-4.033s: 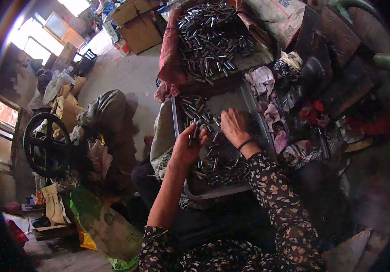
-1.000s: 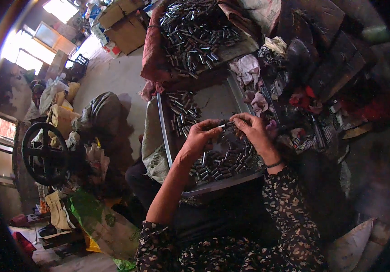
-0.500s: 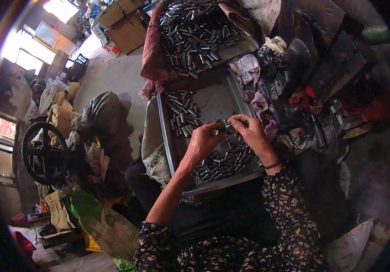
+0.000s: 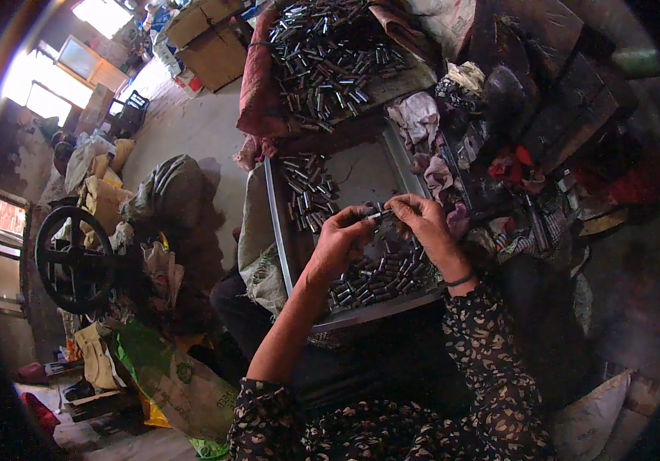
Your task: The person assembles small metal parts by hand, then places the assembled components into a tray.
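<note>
Left hand (image 4: 343,240) and right hand (image 4: 426,227) pinch a metal cylinder (image 4: 377,216) above the middle of the tray (image 4: 364,173); loose cylinders (image 4: 310,190) line its left and near edges; rags (image 4: 420,124) crowd its right; grey floor (image 4: 184,127) and handwheel (image 4: 76,257) lie leftward.

Windows (image 4: 49,105) glare at upper left, while the dim scene bends toward black edges.

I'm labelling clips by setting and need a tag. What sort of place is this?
Probably a small workshop, judging by the tray of small metal pieces, the larger heap of similar pieces beyond it, and the dark spoked wheel at the left.
</note>
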The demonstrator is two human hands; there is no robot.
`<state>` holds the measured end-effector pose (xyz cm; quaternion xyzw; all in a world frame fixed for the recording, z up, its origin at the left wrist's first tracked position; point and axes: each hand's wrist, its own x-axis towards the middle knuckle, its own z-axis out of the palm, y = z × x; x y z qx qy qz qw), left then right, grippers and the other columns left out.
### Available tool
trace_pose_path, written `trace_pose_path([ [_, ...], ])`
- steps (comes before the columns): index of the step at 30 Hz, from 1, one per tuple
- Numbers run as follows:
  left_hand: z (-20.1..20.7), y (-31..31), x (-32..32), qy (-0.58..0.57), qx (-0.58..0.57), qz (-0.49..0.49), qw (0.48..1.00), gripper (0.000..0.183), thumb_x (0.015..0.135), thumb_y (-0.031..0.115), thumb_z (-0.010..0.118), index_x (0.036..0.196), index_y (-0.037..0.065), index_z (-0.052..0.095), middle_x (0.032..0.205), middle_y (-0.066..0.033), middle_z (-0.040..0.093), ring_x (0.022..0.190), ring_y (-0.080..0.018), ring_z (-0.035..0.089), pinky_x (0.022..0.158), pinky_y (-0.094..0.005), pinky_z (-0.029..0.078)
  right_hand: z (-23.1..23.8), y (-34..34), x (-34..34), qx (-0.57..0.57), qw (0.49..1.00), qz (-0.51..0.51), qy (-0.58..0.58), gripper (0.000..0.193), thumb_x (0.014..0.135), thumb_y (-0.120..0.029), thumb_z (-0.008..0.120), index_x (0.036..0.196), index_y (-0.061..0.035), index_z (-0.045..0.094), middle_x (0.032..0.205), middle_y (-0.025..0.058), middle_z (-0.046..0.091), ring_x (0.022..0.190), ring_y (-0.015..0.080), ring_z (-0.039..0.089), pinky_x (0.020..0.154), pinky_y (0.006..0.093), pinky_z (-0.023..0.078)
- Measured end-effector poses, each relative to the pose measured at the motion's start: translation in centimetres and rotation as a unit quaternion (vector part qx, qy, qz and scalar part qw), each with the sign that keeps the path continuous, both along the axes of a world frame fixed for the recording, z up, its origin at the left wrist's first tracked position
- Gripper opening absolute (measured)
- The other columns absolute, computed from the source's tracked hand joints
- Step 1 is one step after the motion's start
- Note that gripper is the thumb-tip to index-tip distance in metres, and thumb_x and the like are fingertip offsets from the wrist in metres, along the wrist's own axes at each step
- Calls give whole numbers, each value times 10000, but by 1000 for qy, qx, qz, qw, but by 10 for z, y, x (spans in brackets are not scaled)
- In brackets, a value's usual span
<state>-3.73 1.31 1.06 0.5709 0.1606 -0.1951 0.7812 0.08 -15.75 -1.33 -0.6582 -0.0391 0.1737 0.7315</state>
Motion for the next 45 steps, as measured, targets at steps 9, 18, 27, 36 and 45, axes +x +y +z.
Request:
trace_pose_path([
  [9, 3, -3, -4, -84, 187, -7, 979, 282, 742, 144, 630, 981, 4, 573, 686, 0, 558, 568, -49, 464, 456, -182, 337, 1, 1, 1, -9, 1000, 14, -19, 212, 820, -225, 571, 882, -26, 610, 672, -27, 550, 545, 33, 468, 483, 181, 375],
  [18, -7, 1, -3, -114, 226, -46, 966, 279, 769, 158, 608, 986, -15, 582, 727, 6, 561, 602, -43, 451, 526, -192, 366, 7, 4, -5, -151, 966, 11, -211, 211, 802, -176, 570, 863, 25, 597, 788, 117, 602, 707, 211, 587, 620, 286, 441],
  [27, -13, 11, -2, -79, 168, -76, 980, 281, 765, 183, 632, 958, -15, 582, 658, -8, 551, 522, -43, 469, 455, -186, 366, 15, 6, -11, -127, 986, 24, -105, 226, 811, -202, 571, 874, 13, 606, 766, 56, 595, 673, 126, 551, 594, 263, 435],
  [36, -1, 6, -3, -85, 155, -112, 978, 235, 780, 188, 609, 923, 2, 582, 671, 5, 549, 550, -42, 480, 466, -184, 386, 25, 1, -19, -90, 985, 46, -142, 229, 841, -217, 525, 874, -8, 612, 810, 69, 609, 767, 123, 559, 683, 247, 422],
  [45, 24, -10, 5, -83, 207, -166, 961, 247, 770, 211, 608, 886, -6, 592, 676, -2, 546, 552, -60, 460, 468, -211, 369, 80, -63, -42, -257, 832, -206, -446, 205, 775, -76, 567, 970, -23, 533, 964, 119, 511, 924, 278, 503, 774, 343, 416],
])
